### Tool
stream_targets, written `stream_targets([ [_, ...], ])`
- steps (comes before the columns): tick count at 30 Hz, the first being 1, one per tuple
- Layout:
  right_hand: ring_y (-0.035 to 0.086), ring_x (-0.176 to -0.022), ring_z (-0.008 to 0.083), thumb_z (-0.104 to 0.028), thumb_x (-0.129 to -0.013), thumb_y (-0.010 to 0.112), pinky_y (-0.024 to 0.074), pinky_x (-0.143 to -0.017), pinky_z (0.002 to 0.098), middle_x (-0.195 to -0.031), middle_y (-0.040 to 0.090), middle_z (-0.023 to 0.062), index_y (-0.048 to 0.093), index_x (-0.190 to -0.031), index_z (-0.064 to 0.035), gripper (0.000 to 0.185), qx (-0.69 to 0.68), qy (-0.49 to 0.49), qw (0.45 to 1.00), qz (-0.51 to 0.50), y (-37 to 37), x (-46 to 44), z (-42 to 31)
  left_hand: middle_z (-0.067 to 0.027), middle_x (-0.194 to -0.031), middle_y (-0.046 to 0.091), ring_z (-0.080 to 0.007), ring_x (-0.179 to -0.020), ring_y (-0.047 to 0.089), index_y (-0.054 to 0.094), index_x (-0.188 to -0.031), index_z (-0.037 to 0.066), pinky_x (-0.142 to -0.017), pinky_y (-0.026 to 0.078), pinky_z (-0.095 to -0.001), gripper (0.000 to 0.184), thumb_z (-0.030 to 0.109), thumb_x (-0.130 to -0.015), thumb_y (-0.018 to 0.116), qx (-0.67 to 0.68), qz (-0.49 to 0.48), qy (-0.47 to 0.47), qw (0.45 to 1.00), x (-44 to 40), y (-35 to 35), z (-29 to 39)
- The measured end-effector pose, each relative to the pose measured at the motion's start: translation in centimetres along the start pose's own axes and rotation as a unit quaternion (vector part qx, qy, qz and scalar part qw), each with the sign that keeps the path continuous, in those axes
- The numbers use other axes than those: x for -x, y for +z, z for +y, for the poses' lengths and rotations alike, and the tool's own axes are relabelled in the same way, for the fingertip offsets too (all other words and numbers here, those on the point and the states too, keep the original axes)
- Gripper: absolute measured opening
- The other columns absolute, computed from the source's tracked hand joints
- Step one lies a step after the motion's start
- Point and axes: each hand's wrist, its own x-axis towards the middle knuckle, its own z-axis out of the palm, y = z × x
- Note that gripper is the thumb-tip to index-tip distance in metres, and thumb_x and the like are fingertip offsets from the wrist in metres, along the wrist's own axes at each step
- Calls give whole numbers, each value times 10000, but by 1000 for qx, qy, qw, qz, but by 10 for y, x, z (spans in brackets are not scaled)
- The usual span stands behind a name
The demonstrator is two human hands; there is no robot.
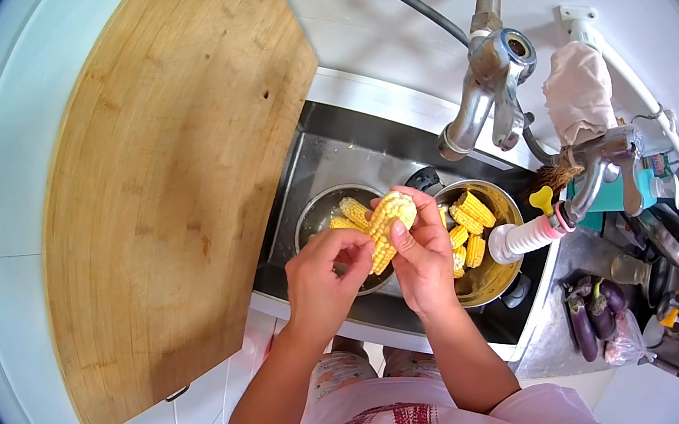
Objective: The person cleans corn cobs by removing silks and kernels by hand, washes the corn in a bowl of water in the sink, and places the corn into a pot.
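Observation:
My right hand (423, 263) grips a yellow corn cob (387, 221), its thumb pressed on the kernels. Beside the cob's lower left side is my left hand (323, 269), thumb and fingertips drawn together in a pinch; whatever lies between them is too small to make out. Beneath the hands, partly covered by them, a metal bowl (303, 221) in the sink holds more pieces of corn (352, 210). To the right stands a metal pot (507, 203) with several short corn pieces (472, 214) in it.
A large wooden board (166, 168) covers the left side. Above the sink (339, 152) hangs a metal faucet (484, 89); a second tap with a white ribbed hose (528, 236) reaches over the pot. Eggplants (599, 314) and a plastic bag (627, 340) lie at the right.

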Motion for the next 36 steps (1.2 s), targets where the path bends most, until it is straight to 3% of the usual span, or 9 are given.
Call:
stream_targets([
  [6, 532, -1103, 229, -102, -904, 578, 390, -998, 362, -1186, 544, 150, 437, -1260, -39, 388, -85, 43, 995, -10, -6, -2, 0, -67, -804, 646, -118, -703, 609, 616, -862, 13, -647, 485, -243, 65, 0, -810, 652, 187, 131, -72, 971, 0, -4, -14],
  [10, 522, -1119, 230, -114, -908, 577, 387, -1002, 356, -1188, 544, 147, 428, -1280, -30, 410, -89, 52, 995, -13, -2, -2, -1, -79, -841, 653, -145, -737, 619, 633, -905, 13, -675, 494, -260, 131, 22, -788, 692, 90, 103, -28, 990, -2, -3, -7],
  [12, 519, -1094, 180, -88, -918, 566, 387, -976, 310, -1187, 544, 110, 407, -1316, -18, 435, -92, 67, 993, -7, 2, -2, -4, -72, -921, 642, -139, -761, 598, 649, -984, 14, -681, 490, -244, 253, -20, -745, 726, 1, 53, 57, 997, -5, -1, 1],
  [13, 519, -1094, 180, -88, -918, 566, 387, -976, 310, -1187, 544, 110, 407, -1316, -18, 435, -92, 68, 993, -7, 3, -2, -4, -97, -905, 650, -178, -736, 615, 678, -958, 28, -643, 499, -266, 291, -28, -682, 754, -12, 59, 69, 996, -8, 2, 0],
  [20, 513, -1081, 144, -103, -938, 548, 396, -948, 277, -1199, 537, 79, 382, -1378, -7, 480, -77, 60, 995, -12, 4, 0, 0, -79, -824, 645, -185, -721, 611, 684, -831, 20, -623, 481, -270, 148, -40, -703, 728, -14, 99, 99, 990, -8, 12, -13],
  [23, 517, -1072, 139, -99, -937, 548, 402, -940, 276, -1191, 542, 74, 394, -1371, -6, 469, -70, 56, 996, -13, 5, 0, -1, -78, -815, 639, -161, -725, 602, 658, -803, 3, -635, 473, -255, 102, -61, -731, 694, 12, 110, 78, 991, -8, 13, -12],
  [25, 520, -1066, 136, -98, -936, 550, 405, -936, 276, -1183, 546, 71, 397, -1367, -5, 467, -74, 58, 996, -13, 7, -1, -4, -72, -819, 632, -132, -736, 587, 632, -792, -13, -659, 467, -242, 82, -81, -756, 660, 129, 134, -38, 982, -8, 11, -10],
  [32, 528, -1071, 154, -110, -930, 554, 402, -959, 303, -1160, 555, 78, 431, -1317, -9, 418, -92, 45, 995, -4, 7, -3, -6, -55, -830, 614, -103, -756, 562, 620, -822, -20, -692, 455, -223, 79, -87, -784, 637, 94, 101, -37, 990, 1, -3, -9],
  [36, 536, -1089, 185, -137, -927, 558, 403, -981, 329, -1158, 560, 86, 422, -1320, -18, 433, -115, 53, 992, 7, 4, -6, -7, -44, -802, 620, -98, -731, 562, 616, -839, -10, -685, 457, -223, 62, -46, -800, 649, 122, 151, -50, 980, 6, -8, -26],
])
